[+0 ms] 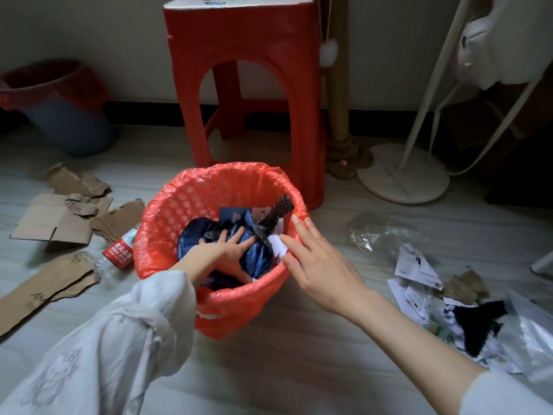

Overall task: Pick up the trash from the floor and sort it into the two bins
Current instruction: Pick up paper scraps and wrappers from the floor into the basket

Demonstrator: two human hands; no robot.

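Red plastic liner covers the perforated round bin (221, 265) at the centre of the frame, standing on the pale wooden floor (284, 354) in front of a tall red plastic stool (248, 85). Left hand (221, 253), in a loose white sleeve (119, 339), reaches down inside this bin, fingers spread flat and pressing on a crumpled dark blue plastic bag (254, 253); its grip is open, holding nothing. Right hand (317, 265) hovers over the bin's right rim, fingers extended and loose, grip open as well, fingertips just beside a white scrap (278, 245) lying among the trash.

Torn brown cardboard pieces (59, 217) lie at the left of the frame, and a clear plastic bottle with a red label (118, 253) lies touching the bin's left side. At the lower right sits a heap of white paper, black scraps and clear plastic film (449, 301). A second bin, blue with a red liner (62, 115), stands in the upper left by the wall
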